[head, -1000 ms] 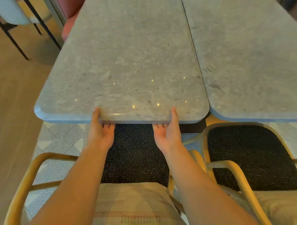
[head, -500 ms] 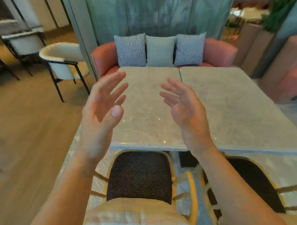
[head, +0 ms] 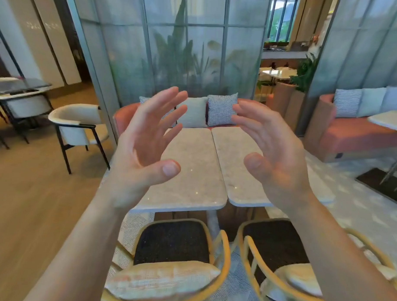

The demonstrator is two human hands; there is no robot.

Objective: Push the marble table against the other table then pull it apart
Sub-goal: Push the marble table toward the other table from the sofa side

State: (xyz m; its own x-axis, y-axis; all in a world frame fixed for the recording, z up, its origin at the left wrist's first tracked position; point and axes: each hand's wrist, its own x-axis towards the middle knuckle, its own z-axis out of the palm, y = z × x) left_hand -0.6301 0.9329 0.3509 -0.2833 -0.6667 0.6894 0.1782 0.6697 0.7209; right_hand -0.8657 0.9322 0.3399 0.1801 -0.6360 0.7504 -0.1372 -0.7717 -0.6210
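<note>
Two grey marble tables stand side by side in the middle of the view, their long edges close together with a thin seam between them. The left marble table (head: pixel 192 172) is the nearer to my left hand; the other table (head: pixel 235 165) lies to its right. My left hand (head: pixel 141 148) and my right hand (head: pixel 273 157) are raised in the air in front of the tables, palms facing each other, fingers spread and relaxed. Neither hand touches or holds anything. My right forearm hides the right table's near corner.
Two yellow-framed chairs (head: pixel 173 250) (head: pixel 277 250) with dark seats stand at the tables' near edge. A pink sofa (head: pixel 124 118) with cushions sits behind the tables. A white chair (head: pixel 77 125) stands to the left on the wooden floor, and another sofa (head: pixel 355 137) and table are at right.
One second ago both hands gripped the left table's near edge. They let go and rose into the air, and the view lifted and drew back from the tables.
</note>
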